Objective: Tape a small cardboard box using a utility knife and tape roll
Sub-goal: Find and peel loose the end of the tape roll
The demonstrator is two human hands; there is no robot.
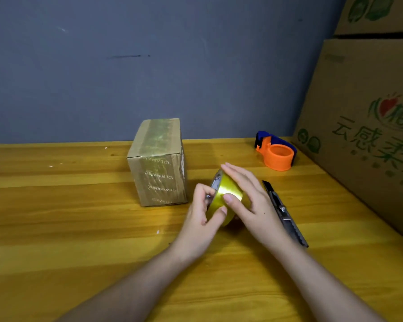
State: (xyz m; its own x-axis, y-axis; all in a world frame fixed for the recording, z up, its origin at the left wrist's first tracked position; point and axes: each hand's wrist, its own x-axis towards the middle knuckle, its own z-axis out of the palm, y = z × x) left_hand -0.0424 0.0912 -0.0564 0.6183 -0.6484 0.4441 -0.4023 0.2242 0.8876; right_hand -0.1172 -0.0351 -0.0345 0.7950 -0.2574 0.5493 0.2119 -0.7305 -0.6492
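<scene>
A small cardboard box (157, 163) stands on the wooden table (56, 228), with shiny tape along its top and front. Just right of it, both hands hold a yellow tape roll (229, 189) above the table. My left hand (203, 219) grips the roll from the left, fingers curled over its rim and thumb on the tape face. My right hand (249, 203) lies over the roll's right side with straight fingers, its thumb pressing on the tape surface. A dark utility knife (284, 212) lies on the table just right of my right hand.
An orange and blue tape dispenser (277, 153) sits at the back right of the table. Large printed cardboard cartons (363, 126) are stacked along the right edge. A grey-blue wall (149, 66) runs behind the table.
</scene>
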